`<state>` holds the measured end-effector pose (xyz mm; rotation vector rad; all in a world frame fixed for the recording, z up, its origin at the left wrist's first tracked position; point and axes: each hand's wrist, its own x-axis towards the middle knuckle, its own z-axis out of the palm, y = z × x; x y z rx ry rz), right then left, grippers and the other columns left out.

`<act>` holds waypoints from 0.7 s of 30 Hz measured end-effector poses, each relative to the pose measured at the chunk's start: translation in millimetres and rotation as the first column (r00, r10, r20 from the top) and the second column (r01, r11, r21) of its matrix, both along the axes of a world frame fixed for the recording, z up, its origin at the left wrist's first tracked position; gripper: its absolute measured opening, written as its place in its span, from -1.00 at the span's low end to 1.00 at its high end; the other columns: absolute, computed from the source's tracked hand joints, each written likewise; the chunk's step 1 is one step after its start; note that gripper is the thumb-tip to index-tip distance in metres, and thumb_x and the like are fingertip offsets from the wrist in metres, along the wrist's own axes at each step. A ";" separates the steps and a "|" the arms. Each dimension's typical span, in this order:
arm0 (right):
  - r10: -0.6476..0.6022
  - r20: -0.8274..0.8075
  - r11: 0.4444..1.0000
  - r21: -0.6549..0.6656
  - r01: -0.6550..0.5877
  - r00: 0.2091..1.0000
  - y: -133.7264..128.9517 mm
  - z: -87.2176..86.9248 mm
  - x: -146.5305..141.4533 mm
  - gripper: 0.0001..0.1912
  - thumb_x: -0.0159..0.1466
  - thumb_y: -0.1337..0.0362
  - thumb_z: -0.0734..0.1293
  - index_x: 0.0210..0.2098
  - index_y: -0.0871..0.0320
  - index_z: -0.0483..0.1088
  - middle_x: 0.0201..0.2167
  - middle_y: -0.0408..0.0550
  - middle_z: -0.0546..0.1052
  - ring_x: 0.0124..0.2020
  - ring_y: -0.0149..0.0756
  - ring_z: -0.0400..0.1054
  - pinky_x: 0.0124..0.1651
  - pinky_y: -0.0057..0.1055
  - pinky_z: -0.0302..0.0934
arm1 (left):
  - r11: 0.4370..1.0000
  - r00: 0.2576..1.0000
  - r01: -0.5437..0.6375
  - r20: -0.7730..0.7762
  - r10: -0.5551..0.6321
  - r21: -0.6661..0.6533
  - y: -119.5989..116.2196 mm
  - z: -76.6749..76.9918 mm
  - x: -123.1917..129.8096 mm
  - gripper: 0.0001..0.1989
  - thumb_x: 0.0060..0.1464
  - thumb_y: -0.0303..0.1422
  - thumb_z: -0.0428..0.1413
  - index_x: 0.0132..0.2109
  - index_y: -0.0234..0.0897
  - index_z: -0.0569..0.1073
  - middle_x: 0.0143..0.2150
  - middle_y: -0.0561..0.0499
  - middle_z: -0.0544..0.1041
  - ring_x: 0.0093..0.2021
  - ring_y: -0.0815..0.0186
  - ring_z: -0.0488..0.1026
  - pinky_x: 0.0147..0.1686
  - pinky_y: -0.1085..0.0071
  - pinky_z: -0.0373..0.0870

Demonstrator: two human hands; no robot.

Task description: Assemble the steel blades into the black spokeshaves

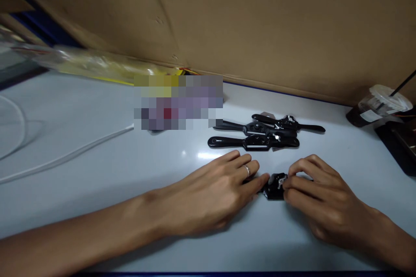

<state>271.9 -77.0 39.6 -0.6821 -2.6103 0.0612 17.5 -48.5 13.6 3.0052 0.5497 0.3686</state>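
Observation:
A black spokeshave lies low over the table between my two hands, its middle body showing. My left hand, with a ring on one finger, is closed round its left handle, which is mostly covered. At the silver screw part, the fingers of my right hand are closed in a pinch; their tips hide what exactly they grip and cover the right handle. Just beyond my hands, more spokeshaves lie side by side, and the farthest one has a slimmer handle.
A lidded plastic cup with dark drink and a straw stands at right, near a dark flat object. A white cable runs across the left. Yellow plastic packaging lies along the cardboard wall. A blurred-out patch hides something behind.

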 end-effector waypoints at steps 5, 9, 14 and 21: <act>-0.036 0.011 0.998 0.052 0.035 0.999 1.4 -0.3 -0.6 -0.65 0.31 0.66 0.15 -0.39 0.26 0.48 -0.31 0.05 0.62 -0.23 -0.18 0.30 -0.25 -0.26 0.18 | 1.000 1.000 -0.005 -0.005 0.005 0.008 0.1 0.6 1.0 -0.65 0.26 -0.48 0.05 0.17 -0.42 0.43 -0.19 -0.09 0.48 -0.20 0.15 0.40 -0.20 0.24 0.33; 0.027 -0.002 0.999 0.046 -0.027 1.000 -1.2 -1.2 -2.4 -0.66 0.31 0.63 0.18 -0.45 0.22 0.44 -0.32 -0.01 0.63 -0.21 -0.17 0.33 -0.19 -0.22 0.20 | 1.000 1.000 0.000 0.008 0.000 0.010 1.3 1.8 1.5 -0.63 0.23 -0.50 0.06 0.17 -0.44 0.42 -0.19 -0.08 0.48 -0.19 0.14 0.40 -0.21 0.23 0.34; -0.013 0.011 0.998 0.066 0.013 1.000 -0.5 1.2 -0.5 -0.65 0.32 0.65 0.17 -0.43 0.24 0.47 -0.38 -0.01 0.62 -0.25 -0.20 0.33 -0.20 -0.22 0.18 | 1.000 1.000 0.010 0.000 -0.010 0.017 1.4 2.8 1.1 -0.59 0.17 -0.51 0.09 0.17 -0.44 0.42 -0.18 -0.09 0.49 -0.20 0.15 0.41 -0.21 0.23 0.34; 0.038 -0.029 0.999 0.029 -0.037 0.999 -3.2 1.5 -3.3 -0.65 0.32 0.62 0.18 -0.47 0.22 0.44 -0.36 -0.03 0.63 -0.22 -0.21 0.33 -0.13 -0.23 0.22 | 1.000 1.000 0.000 -0.009 0.000 -0.002 0.5 -0.8 0.9 -0.59 0.21 -0.49 0.10 0.20 -0.43 0.40 -0.17 -0.08 0.48 -0.18 0.14 0.40 -0.18 0.23 0.34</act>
